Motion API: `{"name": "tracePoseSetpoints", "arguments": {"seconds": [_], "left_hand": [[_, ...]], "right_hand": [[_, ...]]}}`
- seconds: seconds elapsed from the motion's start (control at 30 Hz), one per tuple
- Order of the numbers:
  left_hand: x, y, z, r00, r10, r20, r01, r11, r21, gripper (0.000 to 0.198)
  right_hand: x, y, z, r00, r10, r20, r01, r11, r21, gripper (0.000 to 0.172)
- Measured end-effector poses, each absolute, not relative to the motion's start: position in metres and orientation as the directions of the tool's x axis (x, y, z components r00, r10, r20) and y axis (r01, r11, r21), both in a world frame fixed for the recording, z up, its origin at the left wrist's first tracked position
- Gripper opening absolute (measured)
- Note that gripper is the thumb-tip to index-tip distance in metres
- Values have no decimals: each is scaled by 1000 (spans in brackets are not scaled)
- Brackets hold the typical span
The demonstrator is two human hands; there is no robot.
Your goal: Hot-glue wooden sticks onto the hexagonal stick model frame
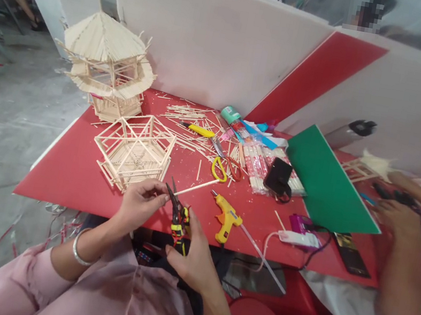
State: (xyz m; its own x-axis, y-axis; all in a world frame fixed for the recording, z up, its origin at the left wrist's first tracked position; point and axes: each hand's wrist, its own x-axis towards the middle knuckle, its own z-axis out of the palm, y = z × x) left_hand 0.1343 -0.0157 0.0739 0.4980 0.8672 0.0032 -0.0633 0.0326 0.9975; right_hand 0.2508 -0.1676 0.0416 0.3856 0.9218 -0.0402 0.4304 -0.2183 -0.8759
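My left hand [143,201] pinches one end of a thin wooden stick [198,186], which points to the right over the red table. In my right hand [195,255] are pliers-like snips [178,222] with yellow and black handles. Their dark jaws look spread and cross the stick close to my left fingertips; whether they touch it I cannot tell. Just beyond my hands sits an open hexagonal stick frame [136,152]. A yellow glue gun [225,217] lies to the right of the snips.
A tiered stick pavilion [103,60] stands at the back left. Loose sticks [185,113], a yellow cutter [201,131], scissors [219,167] and a black box-shaped device [278,176] lie mid-table. A green board [331,179] leans at the right, beside a co-worker's hands [401,217].
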Motion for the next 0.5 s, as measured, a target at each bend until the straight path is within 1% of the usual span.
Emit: {"name": "tracePoseSetpoints", "arguments": {"seconds": [0.13, 0.27, 0.37, 0.5], "left_hand": [[130, -13, 74, 580, 803, 139, 21, -186, 982, 14], [128, -12, 76, 677, 686, 267, 53, -408, 912, 21], [127, -10, 79, 705, 630, 326, 20, -476, 879, 26], [126, -7, 81, 760, 575, 303, 4, -471, 882, 29]], "right_hand": [[244, -164, 44, 408, 913, -10, 366, -174, -914, 80], [239, -164, 44, 399, 916, -44, 310, -181, -933, 72], [240, -166, 41, 394, 917, -60, 312, -195, -930, 72], [244, -171, 30, 417, 909, 7, 395, -174, -902, 85]]}}
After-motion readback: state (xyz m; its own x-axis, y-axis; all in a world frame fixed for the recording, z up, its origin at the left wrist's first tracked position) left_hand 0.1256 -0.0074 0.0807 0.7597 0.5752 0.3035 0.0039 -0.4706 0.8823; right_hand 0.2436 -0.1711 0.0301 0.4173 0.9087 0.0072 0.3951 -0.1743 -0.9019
